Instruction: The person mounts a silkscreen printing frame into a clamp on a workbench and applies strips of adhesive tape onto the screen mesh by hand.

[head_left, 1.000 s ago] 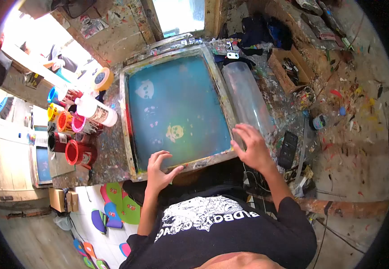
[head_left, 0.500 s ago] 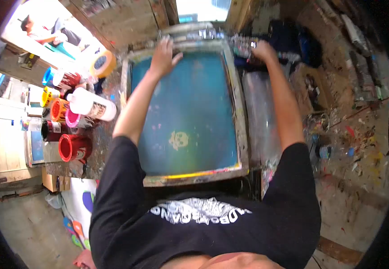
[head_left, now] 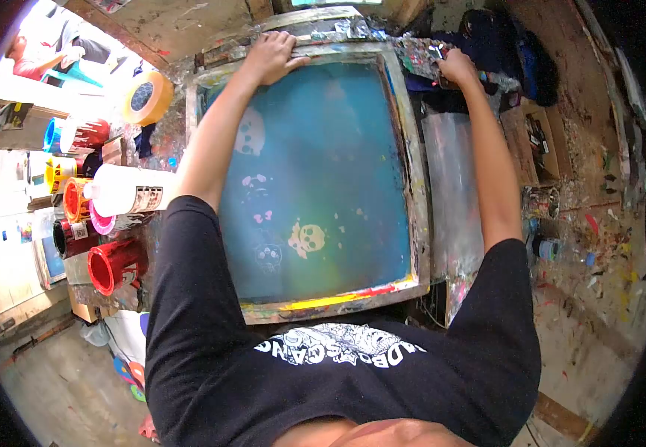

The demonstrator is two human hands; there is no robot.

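Note:
A screen-printing screen (head_left: 352,149) with blue mesh and a worn, paint-stained wooden frame lies in front of me. Pale skull and small patch shapes show in its mesh. My left hand (head_left: 272,58) rests on the far left part of the frame, fingers stretched over its edge and thumb apart. Beyond the screen's far right corner, my right hand (head_left: 458,68) is closed, with a small dark and shiny item at its fingers. I cannot make out what that item is.
Open paint tubs, among them a red tub (head_left: 114,267), stand at the left beside a white bottle (head_left: 133,188) and a tape roll (head_left: 148,98). At the right are a cardboard box (head_left: 535,145) and dark cloth (head_left: 535,67). A person (head_left: 40,59) sits outside, upper left.
My view has shifted, and more pale shapes show in the mesh. My left hand stays at the frame's far edge; my right hand remains closed near the far right corner.

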